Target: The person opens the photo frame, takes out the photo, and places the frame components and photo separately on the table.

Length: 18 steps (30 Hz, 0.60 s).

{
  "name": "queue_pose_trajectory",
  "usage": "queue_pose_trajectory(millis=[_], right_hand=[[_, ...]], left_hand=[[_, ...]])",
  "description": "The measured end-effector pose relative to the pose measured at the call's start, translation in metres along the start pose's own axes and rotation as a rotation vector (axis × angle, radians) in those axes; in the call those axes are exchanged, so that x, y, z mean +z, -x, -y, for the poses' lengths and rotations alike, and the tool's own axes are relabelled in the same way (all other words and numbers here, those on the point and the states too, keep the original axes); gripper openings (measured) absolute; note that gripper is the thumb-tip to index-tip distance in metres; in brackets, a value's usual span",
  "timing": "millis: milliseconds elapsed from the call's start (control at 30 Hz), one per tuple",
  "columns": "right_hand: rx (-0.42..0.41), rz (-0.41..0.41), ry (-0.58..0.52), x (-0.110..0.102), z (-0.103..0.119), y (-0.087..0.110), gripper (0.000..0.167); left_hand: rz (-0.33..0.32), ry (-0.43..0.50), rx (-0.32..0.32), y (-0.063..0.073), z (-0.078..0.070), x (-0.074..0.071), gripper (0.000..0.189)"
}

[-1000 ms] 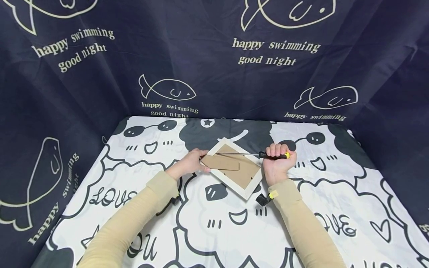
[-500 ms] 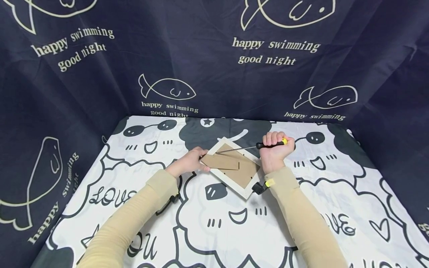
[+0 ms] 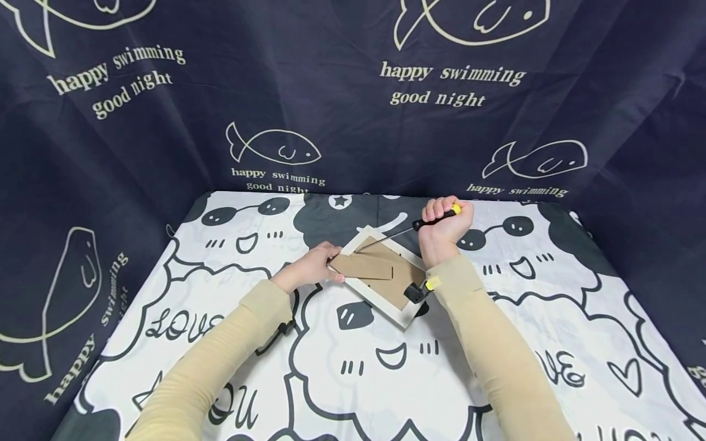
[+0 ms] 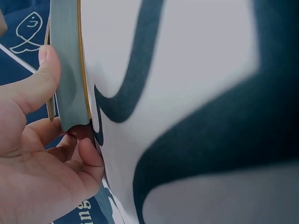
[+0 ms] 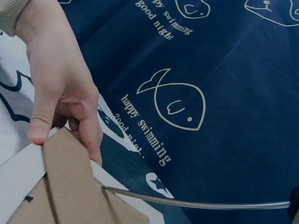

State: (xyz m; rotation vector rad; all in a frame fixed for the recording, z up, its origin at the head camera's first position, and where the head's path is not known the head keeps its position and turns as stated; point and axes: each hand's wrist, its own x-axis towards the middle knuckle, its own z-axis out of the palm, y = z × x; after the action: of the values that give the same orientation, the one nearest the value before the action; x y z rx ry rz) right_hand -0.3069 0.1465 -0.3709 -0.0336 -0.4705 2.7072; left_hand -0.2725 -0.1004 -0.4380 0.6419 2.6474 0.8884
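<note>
A white picture frame (image 3: 380,304) lies back side up on the table, turned diagonally, with a brown backing board (image 3: 409,269) and a cardboard stand leg (image 3: 361,267) across it. My left hand (image 3: 313,268) grips the frame's left corner; in the left wrist view its thumb (image 4: 44,77) lies along the frame's edge. With my right hand (image 3: 445,231) I grip the black and yellow handle of a screwdriver (image 3: 386,237). Its shaft slants down leftward, and in the right wrist view the tip meets the inner edge of the frame beside the stand leg.
A white cloth (image 3: 353,361) printed with black cartoon sheep covers the table. Dark blue curtains (image 3: 353,92) with fish drawings and lettering stand behind and at both sides. A black wrist camera (image 3: 415,293) on the right wrist overlaps the frame's right corner.
My right hand has risen and shifted left, tilting the screwdriver more steeply while its tip stays at the same spot on the frame. The left hand and the frame have stayed in place.
</note>
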Motion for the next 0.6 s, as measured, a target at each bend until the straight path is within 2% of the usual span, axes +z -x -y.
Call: queue_pose_trajectory(millis=[233, 400, 600], right_hand=[[0.036, -0.056, 0.12, 0.023, -0.01, -0.005, 0.038], [0.073, -0.103, 0.183, 0.035, -0.017, -0.008, 0.039], [0.061, -0.143, 0.241, 0.042, -0.023, -0.01, 0.037]], left_hand=[[-0.002, -0.016, 0.028, 0.0, -0.001, -0.002, 0.075], [0.004, -0.009, 0.02, 0.0, 0.0, -0.001, 0.076], [0.003, -0.009, 0.016, 0.0, 0.002, 0.0, 0.074]])
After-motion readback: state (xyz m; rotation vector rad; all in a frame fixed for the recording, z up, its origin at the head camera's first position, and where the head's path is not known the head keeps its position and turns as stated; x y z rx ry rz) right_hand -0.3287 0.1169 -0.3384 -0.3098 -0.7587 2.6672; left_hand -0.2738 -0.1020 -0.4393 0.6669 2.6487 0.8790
